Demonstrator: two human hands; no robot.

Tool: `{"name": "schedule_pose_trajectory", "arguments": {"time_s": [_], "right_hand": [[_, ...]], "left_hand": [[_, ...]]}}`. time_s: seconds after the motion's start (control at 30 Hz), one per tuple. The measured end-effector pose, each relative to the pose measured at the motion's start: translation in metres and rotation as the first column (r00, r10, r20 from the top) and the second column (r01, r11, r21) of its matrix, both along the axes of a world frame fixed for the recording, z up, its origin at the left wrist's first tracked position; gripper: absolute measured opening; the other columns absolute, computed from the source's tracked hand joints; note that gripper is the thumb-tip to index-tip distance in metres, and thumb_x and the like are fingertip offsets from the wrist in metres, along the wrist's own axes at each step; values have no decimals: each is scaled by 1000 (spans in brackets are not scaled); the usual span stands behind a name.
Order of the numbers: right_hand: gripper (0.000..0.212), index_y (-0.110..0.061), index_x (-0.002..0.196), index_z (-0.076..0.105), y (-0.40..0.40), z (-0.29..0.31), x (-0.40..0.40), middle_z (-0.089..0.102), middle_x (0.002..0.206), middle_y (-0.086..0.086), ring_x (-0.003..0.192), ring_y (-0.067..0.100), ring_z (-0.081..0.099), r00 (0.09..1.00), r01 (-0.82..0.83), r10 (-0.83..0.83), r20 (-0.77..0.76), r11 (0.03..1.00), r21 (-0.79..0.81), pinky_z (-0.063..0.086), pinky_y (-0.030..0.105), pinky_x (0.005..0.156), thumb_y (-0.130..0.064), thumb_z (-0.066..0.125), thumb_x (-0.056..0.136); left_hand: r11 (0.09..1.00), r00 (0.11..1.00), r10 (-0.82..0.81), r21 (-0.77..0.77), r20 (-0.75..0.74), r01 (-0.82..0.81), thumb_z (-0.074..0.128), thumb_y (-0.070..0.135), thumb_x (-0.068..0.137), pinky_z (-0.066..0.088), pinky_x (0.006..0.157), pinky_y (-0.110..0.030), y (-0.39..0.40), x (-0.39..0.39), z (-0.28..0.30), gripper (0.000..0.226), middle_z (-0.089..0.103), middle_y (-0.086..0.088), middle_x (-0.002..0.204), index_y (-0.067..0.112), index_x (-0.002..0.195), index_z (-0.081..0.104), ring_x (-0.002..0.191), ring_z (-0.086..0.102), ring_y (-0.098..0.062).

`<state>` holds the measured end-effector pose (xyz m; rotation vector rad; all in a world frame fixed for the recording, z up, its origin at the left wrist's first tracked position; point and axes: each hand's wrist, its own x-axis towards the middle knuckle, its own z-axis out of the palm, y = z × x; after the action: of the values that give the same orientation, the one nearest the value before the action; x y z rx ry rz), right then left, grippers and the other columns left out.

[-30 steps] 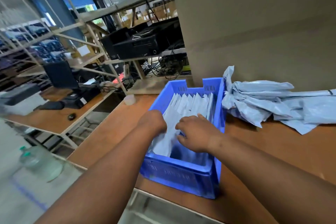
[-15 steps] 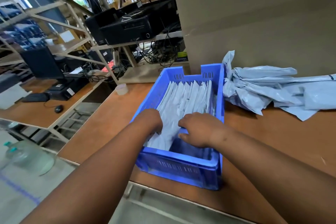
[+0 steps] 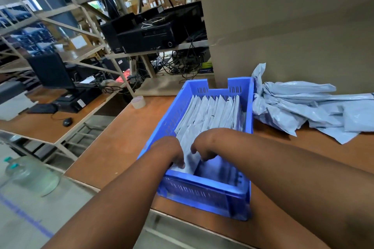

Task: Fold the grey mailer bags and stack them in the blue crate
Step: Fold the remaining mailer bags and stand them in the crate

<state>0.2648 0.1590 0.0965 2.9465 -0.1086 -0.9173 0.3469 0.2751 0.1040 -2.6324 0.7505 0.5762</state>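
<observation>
hands (image 3: 187, 152) in blue crate (image 3: 202, 194) (on bags (image 3: 210, 113))

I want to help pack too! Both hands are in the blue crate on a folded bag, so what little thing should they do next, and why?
Probably let go and reach for the unfolded mailer bags. Both the left hand and right hand press the nearest folded bag against the row in the blue crate, so it looks placed, and the crate's near end has room.
</observation>
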Motion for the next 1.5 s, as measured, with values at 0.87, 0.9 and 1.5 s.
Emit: {"name": "schedule_pose_trajectory", "arguments": {"time_s": [0.87, 0.9, 1.5], "right_hand": [[45, -37, 139, 64, -32, 40, 14, 71, 79, -5, 70, 13, 68, 991, 71, -90, 97, 980, 186, 54, 30, 80, -18, 64, 98], [43, -40, 139, 64, -39, 51, 5, 71, 92, -4, 81, 18, 68, 984, 70, -96, 150, 984, 165, 53, 32, 86, -24, 66, 98], [70, -39, 158, 41, -222, 62, -252, 41, 157, 5, 151, 30, 35, 771, 527, -444, 456, 848, -65, 39, 51, 117, -61, 59, 95]], "left_hand": [[995, 990, -92, 35, 103, 89, 91, 67, 63, 58, 93, -38, -37, -10, 51, 56, 66, 6, 86, 31, 98, 65, 99, 74, -22], [991, 983, -122, -33, 140, 127, 91, 65, 63, 59, 90, -37, -45, -15, 60, 57, 66, 6, 86, 27, 96, 67, 97, 75, -21], [629, 698, -613, -305, 369, 714, 71, 76, 72, 34, 118, -60, -216, -174, 43, 100, 23, -8, 169, 34, 156, 36, 155, 27, -32]]}}
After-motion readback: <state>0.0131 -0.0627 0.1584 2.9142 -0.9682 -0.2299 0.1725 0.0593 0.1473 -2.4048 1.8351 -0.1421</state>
